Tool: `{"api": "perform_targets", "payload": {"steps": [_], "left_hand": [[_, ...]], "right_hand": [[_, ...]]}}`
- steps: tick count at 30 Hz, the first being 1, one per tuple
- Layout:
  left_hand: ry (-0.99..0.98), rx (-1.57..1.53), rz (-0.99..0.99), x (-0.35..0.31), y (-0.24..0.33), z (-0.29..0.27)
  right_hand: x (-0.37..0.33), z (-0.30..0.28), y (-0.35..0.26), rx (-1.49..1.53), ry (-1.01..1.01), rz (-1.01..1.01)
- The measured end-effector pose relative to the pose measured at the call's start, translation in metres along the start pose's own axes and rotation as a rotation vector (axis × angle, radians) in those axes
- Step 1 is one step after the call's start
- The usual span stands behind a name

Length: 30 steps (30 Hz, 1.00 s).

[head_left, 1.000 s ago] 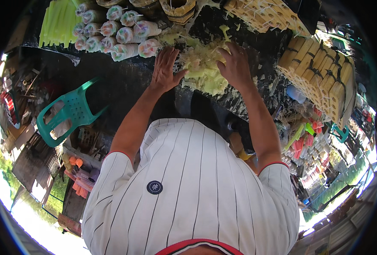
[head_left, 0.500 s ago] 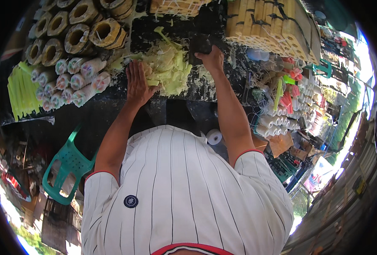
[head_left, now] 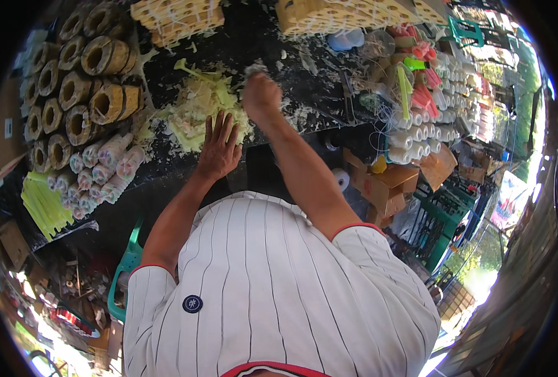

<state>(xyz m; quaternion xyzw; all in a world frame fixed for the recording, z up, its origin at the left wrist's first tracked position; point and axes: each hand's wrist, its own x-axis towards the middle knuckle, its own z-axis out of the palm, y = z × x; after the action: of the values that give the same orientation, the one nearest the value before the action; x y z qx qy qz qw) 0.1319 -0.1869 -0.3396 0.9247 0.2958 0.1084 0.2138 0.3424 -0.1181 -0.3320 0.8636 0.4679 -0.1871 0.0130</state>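
Note:
A loose heap of pale yellow-green shreds (head_left: 194, 107) lies on the black tabletop (head_left: 247, 34) before me. My left hand (head_left: 220, 151) rests with spread fingers over the near right edge of this heap. Just right of the heap, my right hand (head_left: 262, 98) is closed in a fist. A small greyish blur (head_left: 255, 68) shows at the top of the fist, too smeared to name. A longer green strip (head_left: 194, 70) sticks out from the heap's far side.
Brown hollow tubes (head_left: 108, 103) are stacked at left, above white rolls (head_left: 112, 157) and flat green strips (head_left: 45, 204). Tan bundles with holes (head_left: 181, 22) stand at the back. White spools (head_left: 417, 135), a blue container (head_left: 346, 39) and a cardboard box (head_left: 389, 188) are at right.
My view has turned, so the table appears shifted. My left hand has moved from the heap's left side to its near right. My right hand, earlier open beside a dark block, is now a fist.

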Motion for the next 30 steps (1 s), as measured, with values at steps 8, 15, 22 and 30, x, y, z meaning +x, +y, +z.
{"api": "perform_targets", "payload": {"steps": [8,15,22,30], "left_hand": [[-0.251,0.041,0.199,0.090,0.022,0.024],[-0.186,0.253,0.361,0.119,0.011,0.012],[-0.200,0.388,0.100,0.077,-0.035,-0.065],[0.093,0.092,-0.040,0.106,-0.023,-0.044]], "right_hand": [[-0.080,-0.110,0.102,0.212,-0.001,0.103],[-0.074,-0.022,0.114,0.165,-0.068,0.232],[-0.059,-0.029,-0.005,0.363,-0.239,-0.116],[-0.019,-0.067,0.186,1.458,-0.177,0.269]]}}
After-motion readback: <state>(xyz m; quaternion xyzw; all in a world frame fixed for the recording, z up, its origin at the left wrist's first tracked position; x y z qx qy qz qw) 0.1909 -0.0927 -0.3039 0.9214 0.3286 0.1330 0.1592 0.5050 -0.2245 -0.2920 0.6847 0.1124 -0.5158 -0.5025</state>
